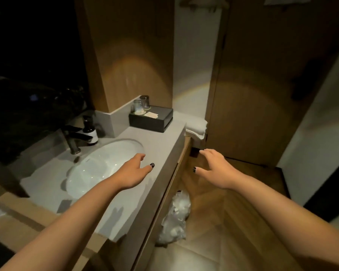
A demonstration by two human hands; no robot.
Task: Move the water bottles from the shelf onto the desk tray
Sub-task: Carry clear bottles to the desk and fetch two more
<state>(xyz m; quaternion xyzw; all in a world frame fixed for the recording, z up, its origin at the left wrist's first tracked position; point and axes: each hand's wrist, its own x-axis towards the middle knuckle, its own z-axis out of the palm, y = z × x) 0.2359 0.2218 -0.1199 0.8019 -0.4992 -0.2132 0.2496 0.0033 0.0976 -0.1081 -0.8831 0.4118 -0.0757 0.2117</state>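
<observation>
Head view: the left hand (132,172) hovers over the bench (160,145) by the sink (90,169); the right hand (216,169) hangs past its front edge. Each grip is spread and empty. No water bottles, shelf or tray show, so this looks like the search step; next, find the shelf.

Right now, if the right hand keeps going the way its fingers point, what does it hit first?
Probably the folded white towels just past the counter's end; the right hand is open, holding nothing. Depth is unclear.
</observation>
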